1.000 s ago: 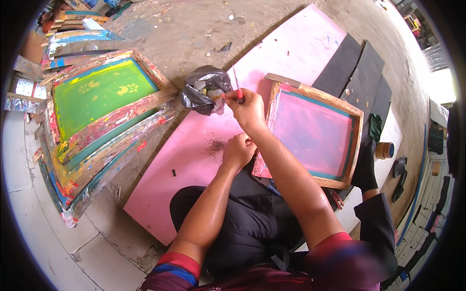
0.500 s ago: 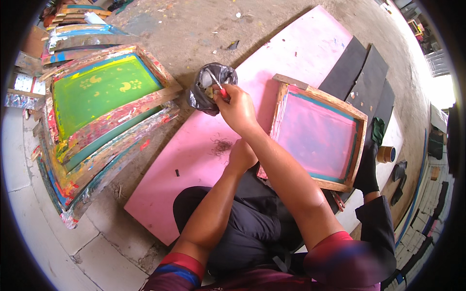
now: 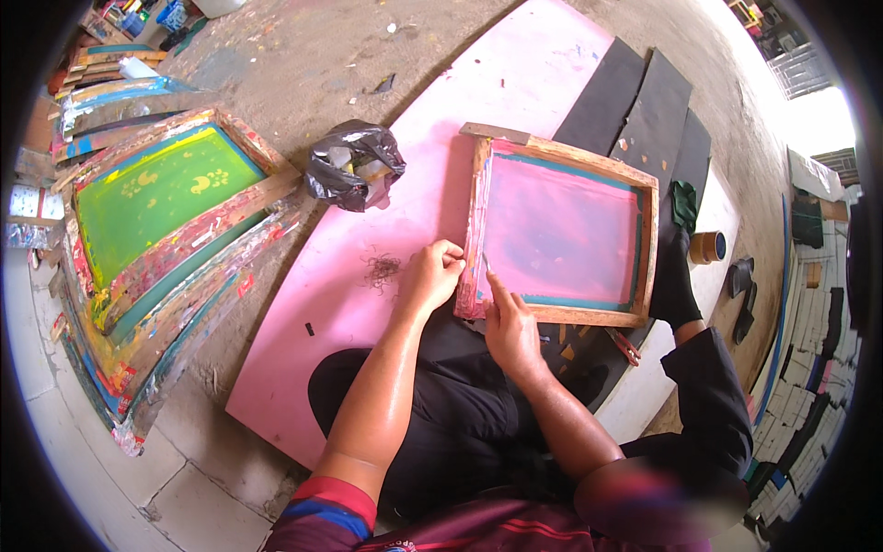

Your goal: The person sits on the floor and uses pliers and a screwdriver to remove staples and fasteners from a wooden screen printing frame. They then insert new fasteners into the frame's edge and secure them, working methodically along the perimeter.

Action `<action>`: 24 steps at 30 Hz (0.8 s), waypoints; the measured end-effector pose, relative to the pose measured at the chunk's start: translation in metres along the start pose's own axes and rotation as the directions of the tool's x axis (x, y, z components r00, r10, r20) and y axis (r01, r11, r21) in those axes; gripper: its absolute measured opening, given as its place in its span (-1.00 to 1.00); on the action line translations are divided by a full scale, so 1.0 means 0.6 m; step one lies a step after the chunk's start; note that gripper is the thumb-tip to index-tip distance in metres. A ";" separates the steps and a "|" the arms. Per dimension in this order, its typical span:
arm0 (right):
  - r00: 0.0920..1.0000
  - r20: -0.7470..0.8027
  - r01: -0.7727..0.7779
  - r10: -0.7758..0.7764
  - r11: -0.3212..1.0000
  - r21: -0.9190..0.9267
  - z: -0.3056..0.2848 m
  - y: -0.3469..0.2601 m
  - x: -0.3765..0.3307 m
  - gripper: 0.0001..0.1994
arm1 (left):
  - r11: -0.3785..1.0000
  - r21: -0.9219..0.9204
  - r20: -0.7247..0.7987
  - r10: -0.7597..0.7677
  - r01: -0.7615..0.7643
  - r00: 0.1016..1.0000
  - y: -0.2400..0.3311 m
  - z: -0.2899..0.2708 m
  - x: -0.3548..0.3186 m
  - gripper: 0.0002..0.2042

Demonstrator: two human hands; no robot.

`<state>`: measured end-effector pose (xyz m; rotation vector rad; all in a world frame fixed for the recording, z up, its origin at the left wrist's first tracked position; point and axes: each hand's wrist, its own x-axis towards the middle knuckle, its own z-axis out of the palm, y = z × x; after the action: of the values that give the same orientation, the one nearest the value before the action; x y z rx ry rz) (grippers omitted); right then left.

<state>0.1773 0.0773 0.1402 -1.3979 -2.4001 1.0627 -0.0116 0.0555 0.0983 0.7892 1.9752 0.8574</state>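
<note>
A wooden screen frame (image 3: 561,317) with stretched mesh and a teal border lies tilted over the pink board. My right hand (image 3: 515,336) is closed around a slim metal-shafted tool (image 3: 486,261), its index finger laid along the shaft and the tip at the frame's left side. Most of the tool's handle is hidden in my palm. Beside that same edge, my left hand (image 3: 430,279) is pinched at thumb and finger; what it holds, if anything, is too small to name. A small tangle of dark threads (image 3: 383,270) lies left of it.
A black plastic bag (image 3: 354,189) with scraps inside stands at the pink board's (image 3: 285,377) far left edge. Paint-stained screens (image 3: 166,193) are stacked at left. Black sheets (image 3: 602,97), a brown container (image 3: 707,247) and red-handled pliers (image 3: 628,347) lie at right.
My right hand has come back from the bag to the frame's left side with the red-handled tool. My left hand has moved to that edge, its pinched fingers now showing. The view has shifted.
</note>
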 end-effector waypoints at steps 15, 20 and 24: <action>0.997 -0.025 -0.079 0.078 0.996 -0.049 0.046 -0.022 0.009 -0.49 | 1.000 -0.017 -0.017 0.026 -0.026 1.000 -0.017 0.004 0.005 -0.77; 0.997 -0.006 -0.083 0.083 0.993 -0.088 0.039 -0.021 0.001 -0.50 | 1.000 -0.015 0.012 0.003 -0.003 1.000 -0.003 -0.002 0.001 -0.73; 0.997 -0.014 -0.074 0.073 0.992 -0.098 0.037 -0.018 -0.006 -0.49 | 0.999 -0.015 -0.001 0.046 -0.046 0.999 -0.018 0.004 0.007 -0.72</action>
<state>0.1614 0.0600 0.1315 -1.5308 -2.4416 0.9625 -0.0137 0.0536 0.0869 0.8284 1.9557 0.8984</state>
